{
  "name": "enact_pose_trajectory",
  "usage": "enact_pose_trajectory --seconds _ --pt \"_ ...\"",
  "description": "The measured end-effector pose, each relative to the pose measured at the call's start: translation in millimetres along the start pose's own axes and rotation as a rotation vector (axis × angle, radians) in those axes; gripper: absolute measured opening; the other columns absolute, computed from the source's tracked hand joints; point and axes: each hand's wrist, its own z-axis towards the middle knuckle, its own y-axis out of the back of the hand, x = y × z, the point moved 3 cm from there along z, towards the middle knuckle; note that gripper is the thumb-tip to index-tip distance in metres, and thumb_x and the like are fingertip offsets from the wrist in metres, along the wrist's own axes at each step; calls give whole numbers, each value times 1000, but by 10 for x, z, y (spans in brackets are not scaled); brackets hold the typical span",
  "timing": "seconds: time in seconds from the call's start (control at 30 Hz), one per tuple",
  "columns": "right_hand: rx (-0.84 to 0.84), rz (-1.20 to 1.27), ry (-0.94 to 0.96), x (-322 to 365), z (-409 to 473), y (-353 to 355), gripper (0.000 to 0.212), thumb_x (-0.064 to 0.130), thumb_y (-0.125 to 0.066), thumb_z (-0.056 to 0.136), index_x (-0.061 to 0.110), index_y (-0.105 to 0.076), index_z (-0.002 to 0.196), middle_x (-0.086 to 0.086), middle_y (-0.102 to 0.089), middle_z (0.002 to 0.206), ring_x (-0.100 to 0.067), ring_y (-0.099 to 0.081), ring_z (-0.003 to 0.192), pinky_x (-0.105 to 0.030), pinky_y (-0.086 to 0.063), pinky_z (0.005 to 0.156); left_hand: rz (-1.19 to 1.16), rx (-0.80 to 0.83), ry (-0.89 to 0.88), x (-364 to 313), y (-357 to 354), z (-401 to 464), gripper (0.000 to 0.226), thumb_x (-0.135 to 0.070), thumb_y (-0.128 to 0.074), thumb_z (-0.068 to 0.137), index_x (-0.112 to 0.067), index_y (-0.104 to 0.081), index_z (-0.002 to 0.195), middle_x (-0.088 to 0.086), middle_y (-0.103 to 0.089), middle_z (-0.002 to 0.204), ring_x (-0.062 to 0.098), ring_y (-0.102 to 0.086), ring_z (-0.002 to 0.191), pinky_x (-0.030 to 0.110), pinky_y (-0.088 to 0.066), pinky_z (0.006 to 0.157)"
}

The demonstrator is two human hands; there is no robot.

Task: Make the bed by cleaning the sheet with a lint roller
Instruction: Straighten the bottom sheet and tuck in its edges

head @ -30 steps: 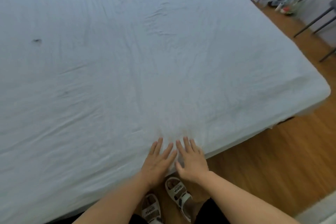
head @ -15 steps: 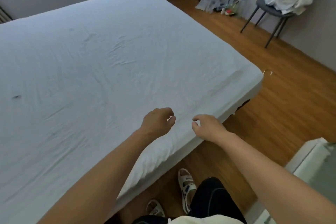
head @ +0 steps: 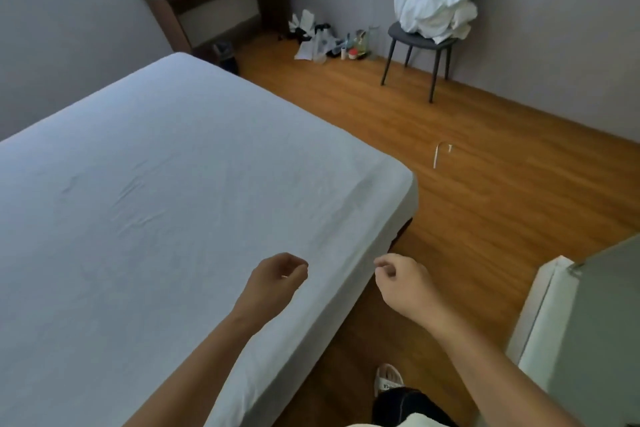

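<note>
Both hands empty w/ loosely curled fingers, left hand [head: 277, 276] over the soft, wrinkle-prone sheet [head: 166, 204], right hand [head: 401, 282] beside bed edge; no lint roller seen, prob. light, grip by handle.

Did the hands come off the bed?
Yes. Both the left hand and right hand lifted off the sheet and spread apart; the right hand is past the bed edge.

The sheet [head: 166, 204] is matt pale cloth, smooth but for a few shallow creases. The floor [head: 485, 184] is warm wood-look plank with a slight sheen (possibly laminate). Crumpled white cloth [head: 434, 9] fills a matt dark chair [head: 420, 36].
</note>
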Motion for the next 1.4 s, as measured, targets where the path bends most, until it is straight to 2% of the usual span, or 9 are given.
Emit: enact_pose_trajectory --seconds 0.1,0.27,0.5,0.63,0.87,1.03,1.2,1.3,1.4 --pt "-65 37 -49 -231 271 663 23 29 -52 101 27 -67 119 12 -67 108 -8 -65 99 -29 -57 83 -68 -2 4 -548 -346 417 12 -34 -61 99 -33 -72 104 -11 -76 98 7 -72 90 38 -61 88" --pt "-146 17 -64 -384 1009 1687 20 26 -51 101 26 -68 112 13 -66 103 -7 -61 95 -23 -48 74 -163 3 -42 -1559 -909 1351 13 -32 -61 99 -30 -73 104 -10 -77 96 7 -73 87 38 -62 85" --pt "-192 46 -86 -582 2451 2677 20 28 -50 102 27 -69 109 17 -62 100 -5 -57 98 -23 -45 76 -104 92 -127 -2613 -1653 2898 14 -33 -59 100 -30 -72 104 -13 -75 97 3 -72 86 34 -62 84" --pt "-250 75 -110 -722 3278 3295 20 25 -49 103 28 -69 105 15 -65 93 2 -54 75 -13 -38 59 -100 140 -105 -3083 -1993 3882 15 -34 -59 99 -29 -73 103 -10 -76 97 6 -71 88 39 -60 88" --pt "-260 86 -119 -791 4660 4472 20 22 -52 101 28 -71 98 16 -68 97 1 -61 91 -16 -46 67 -64 167 -57 -4122 -2320 5320 16 -32 -59 100 -24 -73 99 -7 -76 94 15 -72 87 42 -61 82" --pt "-242 113 -62 -897 5714 5113 20 22 -56 98 30 -72 90 16 -70 87 5 -63 82 -11 -42 61 -85 60 -11 -4617 -2458 6214 18 -38 -57 102 -29 -73 100 -6 -76 92 13 -72 85 43 -62 81" --pt "-104 75 60 -911 6875 5751 19 20 -58 97 31 -71 88 18 -71 87 1 -65 89 -12 -45 68 -230 -79 101 -5048 -2589 7014 19 -32 -58 104 -22 -72 109 -3 -77 98 16 -73 88 40 -61 81" --pt "-9 16 136 -745 7463 6196 16 26 -56 98 30 -70 91 17 -69 82 0 -64 81 -13 -43 62 -286 -179 143 -5434 -2516 7416 18 -30 -58 104 -20 -73 108 2 -77 101 23 -74 93 42 -61 82" --pt "60 -19 196 -504 7988 6617 18 29 -53 100 30 -70 97 15 -69 86 1 -62 76 -14 -42 59 -299 -265 137 -5890 -2416 7790 17 -29 -57 105 -20 -72 109 0 -76 101 22 -73 94 40 -61 83"
